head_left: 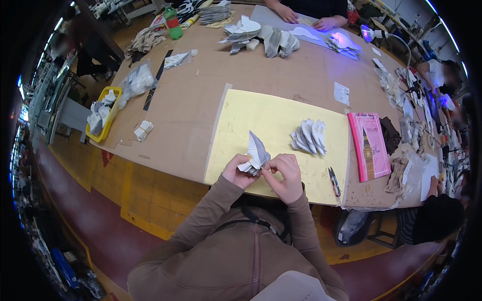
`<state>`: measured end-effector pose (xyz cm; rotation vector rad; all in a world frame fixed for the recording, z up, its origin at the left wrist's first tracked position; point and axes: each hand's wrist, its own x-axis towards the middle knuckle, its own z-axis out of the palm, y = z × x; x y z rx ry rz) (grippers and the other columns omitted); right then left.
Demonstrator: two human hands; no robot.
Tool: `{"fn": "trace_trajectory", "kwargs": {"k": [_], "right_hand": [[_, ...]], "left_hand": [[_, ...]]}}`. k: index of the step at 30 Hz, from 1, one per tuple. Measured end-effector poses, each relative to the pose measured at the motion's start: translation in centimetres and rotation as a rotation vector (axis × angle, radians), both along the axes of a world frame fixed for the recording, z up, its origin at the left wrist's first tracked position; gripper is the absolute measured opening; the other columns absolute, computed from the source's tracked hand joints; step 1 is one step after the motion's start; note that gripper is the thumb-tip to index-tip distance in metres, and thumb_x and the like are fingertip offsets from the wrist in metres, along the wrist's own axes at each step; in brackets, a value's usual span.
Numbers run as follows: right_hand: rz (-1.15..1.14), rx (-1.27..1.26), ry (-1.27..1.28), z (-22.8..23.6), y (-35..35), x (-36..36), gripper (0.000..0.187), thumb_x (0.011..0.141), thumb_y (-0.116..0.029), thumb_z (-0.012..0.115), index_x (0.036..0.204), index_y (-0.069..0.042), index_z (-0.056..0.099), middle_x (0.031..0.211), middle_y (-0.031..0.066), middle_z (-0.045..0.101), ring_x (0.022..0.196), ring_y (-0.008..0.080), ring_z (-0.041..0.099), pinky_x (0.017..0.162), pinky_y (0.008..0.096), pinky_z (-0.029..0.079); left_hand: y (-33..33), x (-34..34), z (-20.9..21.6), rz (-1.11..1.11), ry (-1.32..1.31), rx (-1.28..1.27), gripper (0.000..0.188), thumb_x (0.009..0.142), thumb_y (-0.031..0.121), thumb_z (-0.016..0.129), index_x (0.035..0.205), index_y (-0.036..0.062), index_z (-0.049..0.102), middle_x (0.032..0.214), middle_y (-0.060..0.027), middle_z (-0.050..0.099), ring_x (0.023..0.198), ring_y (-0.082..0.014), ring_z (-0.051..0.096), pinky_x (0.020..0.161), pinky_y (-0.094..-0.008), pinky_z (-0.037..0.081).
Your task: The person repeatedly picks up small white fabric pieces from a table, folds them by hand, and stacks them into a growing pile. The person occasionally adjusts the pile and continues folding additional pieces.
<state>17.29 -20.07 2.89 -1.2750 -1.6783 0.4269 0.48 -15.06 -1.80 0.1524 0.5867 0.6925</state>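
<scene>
My left hand [236, 172] is closed round a small bundle of white and grey cut pieces [257, 152], fabric-like and pointed at the top. At the lower right edge of this bundle, the fingers of my right hand [285, 175] are pinched together on it. Both hands are just over the near edge of a yellow sheet [238, 113]. To their right on the sheet lies a fanned stack of similar white and grey pieces [308, 137]. Small snips [334, 182] with dark handles rest near the sheet's right edge.
A pink book [369, 145] lies right of the sheet. Left are a yellow basket [119, 95] of pieces and a small bundle [143, 130]. More stacks [278, 41], a green bottle [173, 24] and a lit lamp [369, 33] stand farther back. Across the table, another person's hands [325, 23] work.
</scene>
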Motion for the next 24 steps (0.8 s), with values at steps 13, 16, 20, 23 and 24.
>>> {"fn": "trace_trajectory", "kwargs": {"k": [13, 16, 20, 23, 24], "right_hand": [[-0.115, 0.174, -0.229, 0.6, 0.0, 1.0, 0.019, 0.062, -0.005, 0.071, 0.071, -0.012, 0.055, 0.063, -0.0005, 0.045, 0.061, 0.0174, 0.047, 0.078, 0.0354, 0.034], [-0.093, 0.167, -0.207, 0.2, 0.0, 1.0, 0.019, 0.062, -0.007, 0.071, 0.071, -0.012, 0.055, 0.063, -0.0005, 0.045, 0.062, 0.0175, 0.048, 0.080, 0.0362, 0.035], [-0.101, 0.178, -0.291, 0.2, 0.0, 1.1, 0.019, 0.062, -0.010, 0.071, 0.071, -0.012, 0.055, 0.064, -0.0006, 0.047, 0.063, 0.0175, 0.049, 0.084, 0.0381, 0.035], [-0.124, 0.203, -0.356, 0.8, 0.2, 1.3, 0.019, 0.062, -0.010, 0.071, 0.071, -0.012, 0.054, 0.065, -0.0006, 0.048, 0.063, 0.0173, 0.050, 0.087, 0.0399, 0.036], [-0.132, 0.213, -0.372, 1.0, 0.2, 1.3, 0.019, 0.062, -0.011, 0.071, 0.071, -0.012, 0.054, 0.066, -0.0006, 0.048, 0.063, 0.0172, 0.050, 0.088, 0.0405, 0.036]], "left_hand": [[0.6, 0.0, 0.8, -0.079, -0.066, -0.079, 0.035, 0.082, 0.027, 0.052, 0.104, -0.0004, 0.058, 0.092, -0.0149, 0.062, 0.070, -0.0256, 0.055, 0.064, -0.0353, 0.048], [0.4, 0.0, 1.2, -0.095, -0.049, -0.088, 0.035, 0.083, 0.027, 0.052, 0.103, -0.0007, 0.058, 0.090, -0.0152, 0.062, 0.068, -0.0258, 0.055, 0.064, -0.0352, 0.048], [0.8, -0.3, 0.9, -0.131, -0.123, -0.095, 0.036, 0.083, 0.028, 0.050, 0.104, -0.0012, 0.057, 0.090, -0.0169, 0.061, 0.066, -0.0254, 0.054, 0.064, -0.0345, 0.047], [0.8, -0.3, 0.9, -0.157, -0.158, -0.099, 0.038, 0.084, 0.029, 0.048, 0.106, -0.0017, 0.056, 0.091, -0.0186, 0.061, 0.065, -0.0250, 0.053, 0.063, -0.0341, 0.047], [0.8, -0.2, 1.0, -0.163, -0.168, -0.104, 0.039, 0.084, 0.029, 0.048, 0.107, -0.0019, 0.056, 0.091, -0.0192, 0.061, 0.065, -0.0249, 0.053, 0.063, -0.0340, 0.047]]}}
